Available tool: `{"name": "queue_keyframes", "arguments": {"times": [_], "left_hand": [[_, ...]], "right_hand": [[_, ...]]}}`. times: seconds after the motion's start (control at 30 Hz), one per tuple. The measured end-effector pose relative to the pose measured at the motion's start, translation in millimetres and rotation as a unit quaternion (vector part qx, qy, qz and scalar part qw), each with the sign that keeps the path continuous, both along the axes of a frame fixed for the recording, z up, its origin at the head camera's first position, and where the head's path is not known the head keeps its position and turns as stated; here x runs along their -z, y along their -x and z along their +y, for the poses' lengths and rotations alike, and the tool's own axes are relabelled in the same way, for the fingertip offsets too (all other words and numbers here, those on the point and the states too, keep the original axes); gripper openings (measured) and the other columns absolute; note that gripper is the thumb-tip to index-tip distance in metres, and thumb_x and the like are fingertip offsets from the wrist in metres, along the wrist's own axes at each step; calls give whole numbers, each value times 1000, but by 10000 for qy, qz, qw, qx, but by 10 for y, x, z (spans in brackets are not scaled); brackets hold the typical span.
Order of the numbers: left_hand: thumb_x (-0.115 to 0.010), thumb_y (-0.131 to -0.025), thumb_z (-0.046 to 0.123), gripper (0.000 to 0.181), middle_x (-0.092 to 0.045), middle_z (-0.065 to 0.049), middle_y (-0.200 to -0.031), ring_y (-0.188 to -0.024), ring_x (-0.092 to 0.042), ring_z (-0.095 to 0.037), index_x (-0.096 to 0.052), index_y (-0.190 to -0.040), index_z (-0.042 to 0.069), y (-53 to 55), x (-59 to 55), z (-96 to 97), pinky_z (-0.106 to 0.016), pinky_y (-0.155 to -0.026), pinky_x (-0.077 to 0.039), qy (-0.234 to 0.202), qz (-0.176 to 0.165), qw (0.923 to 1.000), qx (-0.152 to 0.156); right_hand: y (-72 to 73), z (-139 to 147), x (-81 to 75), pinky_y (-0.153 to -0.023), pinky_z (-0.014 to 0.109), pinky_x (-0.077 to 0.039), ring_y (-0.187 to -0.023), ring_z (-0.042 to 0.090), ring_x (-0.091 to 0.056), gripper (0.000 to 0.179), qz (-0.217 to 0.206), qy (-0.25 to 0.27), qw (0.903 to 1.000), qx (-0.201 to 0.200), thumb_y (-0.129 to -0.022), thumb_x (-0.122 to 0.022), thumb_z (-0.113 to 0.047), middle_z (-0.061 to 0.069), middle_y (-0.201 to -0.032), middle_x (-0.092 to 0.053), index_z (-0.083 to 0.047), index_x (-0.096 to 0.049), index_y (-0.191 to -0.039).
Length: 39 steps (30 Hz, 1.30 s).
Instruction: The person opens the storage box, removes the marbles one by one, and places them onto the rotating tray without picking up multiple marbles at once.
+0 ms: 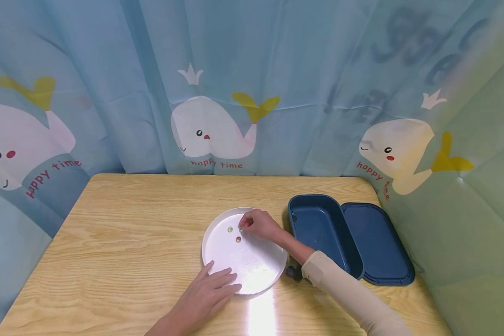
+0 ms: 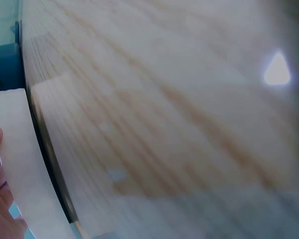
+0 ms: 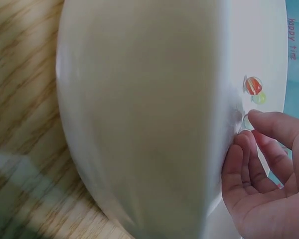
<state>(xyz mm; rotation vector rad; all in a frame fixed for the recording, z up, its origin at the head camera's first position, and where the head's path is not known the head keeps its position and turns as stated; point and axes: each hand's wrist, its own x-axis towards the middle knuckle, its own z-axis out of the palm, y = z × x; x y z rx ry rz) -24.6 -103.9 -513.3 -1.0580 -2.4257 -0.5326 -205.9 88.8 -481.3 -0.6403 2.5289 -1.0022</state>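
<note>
A round white tray (image 1: 222, 261) with a raised rim lies on the wooden table. My right hand (image 1: 260, 225) reaches over its far part, where thumb and index finger pinch a clear marble (image 3: 246, 121) low at the tray's surface. Close by on the tray are a yellow-green marble (image 1: 229, 229) and a red-brown marble (image 1: 238, 239), which shows red and white swirls in the right wrist view. My left hand (image 1: 207, 294) rests on the tray's near left rim, its fingers spread and fairly straight.
Right of the tray stands a dark blue box (image 1: 319, 228), partly behind my right forearm, with small dark marbles (image 1: 294, 216) at its left wall. Its blue lid (image 1: 375, 242) lies beside it. A small black object (image 1: 294, 273) sits near the box. A whale-print curtain (image 1: 311, 130) hangs behind the table.
</note>
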Motion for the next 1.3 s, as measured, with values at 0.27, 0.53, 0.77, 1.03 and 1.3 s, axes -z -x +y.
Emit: {"name": "queue_keyframes", "arguments": {"times": [0.27, 0.53, 0.77, 1.03, 1.3], "left_hand": [[-26, -111, 31, 50, -70, 1, -119, -116, -63, -18, -75, -110, 21, 0, 16, 2, -54, -102, -40, 63, 37, 10000, -27], [-30, -111, 30, 46, -70, 1, -119, -116, -63, -17, -75, -111, 22, -8, 19, -2, -53, -103, -38, 59, 6, 10000, -41], [-33, -110, 29, 43, -70, 1, -119, -116, -63, -18, -74, -111, 21, -10, 9, -6, -54, -102, -39, -7, 19, 10000, -11], [-36, -109, 30, 40, -70, 1, -120, -116, -63, -19, -75, -111, 21, -12, 0, 3, -55, -102, -39, -20, -39, 10000, -54], [-42, -107, 30, 34, -70, 1, -119, -116, -63, -18, -75, -111, 22, -16, -3, 6, -54, -103, -38, 48, -100, 9999, -94]], "right_hand": [[-7, 17, -43, -60, 19, -44, -67, 9, -53, 7, -106, 24, 9999, 27, -85, -76, -2, -5, -73, -61, -7, -74, -89], [36, 89, -196, -63, 21, -46, -71, 10, -56, 11, -65, 230, 9997, 94, -85, -76, -4, -3, -77, -63, -4, -74, -96], [92, 253, -407, -72, 28, -53, -83, 15, -61, 16, -126, 578, 9979, 273, -89, -72, -4, 1, -87, -66, 0, -73, -105], [87, 566, -623, -82, 34, -56, -90, 21, -64, 19, -225, 945, 9932, 641, -93, -69, -8, 5, -96, -68, -1, -71, -111], [69, 983, -670, -86, 40, -56, -98, 26, -66, 20, -126, 1081, 9899, 912, -95, -67, -8, 10, -105, -69, 0, -69, -113]]}}
